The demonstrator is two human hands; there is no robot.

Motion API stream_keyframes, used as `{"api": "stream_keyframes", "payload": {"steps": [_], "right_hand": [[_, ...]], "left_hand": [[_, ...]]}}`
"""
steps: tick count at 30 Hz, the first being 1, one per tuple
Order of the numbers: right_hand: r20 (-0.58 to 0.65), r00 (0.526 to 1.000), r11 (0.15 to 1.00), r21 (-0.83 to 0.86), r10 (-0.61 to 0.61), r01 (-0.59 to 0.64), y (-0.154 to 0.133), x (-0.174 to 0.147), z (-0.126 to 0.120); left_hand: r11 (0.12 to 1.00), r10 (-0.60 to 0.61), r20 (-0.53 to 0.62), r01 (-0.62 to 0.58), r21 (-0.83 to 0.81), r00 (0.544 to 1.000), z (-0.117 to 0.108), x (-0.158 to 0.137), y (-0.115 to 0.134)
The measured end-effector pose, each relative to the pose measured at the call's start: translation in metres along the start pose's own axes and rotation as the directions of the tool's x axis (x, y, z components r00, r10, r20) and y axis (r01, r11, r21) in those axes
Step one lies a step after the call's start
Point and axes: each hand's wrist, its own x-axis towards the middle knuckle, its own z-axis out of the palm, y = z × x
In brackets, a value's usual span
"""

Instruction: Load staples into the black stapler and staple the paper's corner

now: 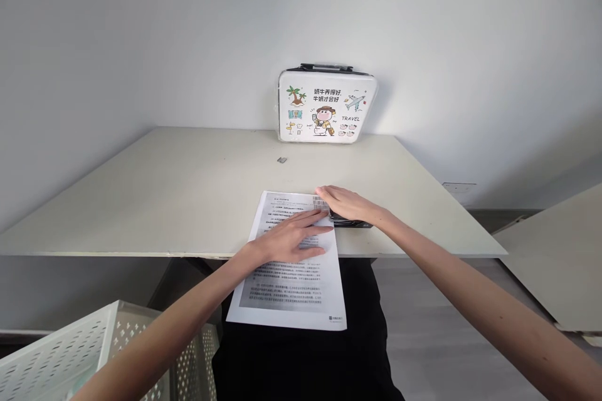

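While the left hand (295,239) lay flat over the middle of a printed sheet of paper (286,291), its fingers were spread and its thumb stood well apart from them. The sheet's far part rested on the pale table (164,188); its near part reached past the table's edge at six o'clock, above the person's dark trousers (301,363).

At about two o'clock from the sheet's centre, the right hand (347,202) covered a black tool (356,223) set at the sheet's right edge. Its fingers were stretched out nearly together, tips toward ten o'clock and over the sheet's far right corner. Whether the thumb gripped the tool from below could not be told, since the hand hid it.

Toward twelve o'clock from the sheet, a small grey piece (281,160) lay on the table. Beyond it, nearer one o'clock, a white cartoon case (328,106) stood upright close to the wall (211,31), handle up. Toward eight o'clock, lower than the tabletop, was a white perforated basket (109,331).
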Motion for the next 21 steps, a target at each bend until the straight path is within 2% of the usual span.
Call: {"api": "stream_keyframes", "payload": {"steps": [21], "right_hand": [[-0.003, 1.0, 0.998, -0.067, 0.005, -0.005, -0.0022, 0.0015, 0.0018]], "left_hand": [[1.0, -0.007, -0.001, 0.007, -0.007, 1.0, -0.0014, 0.0035, 0.0016]]}}
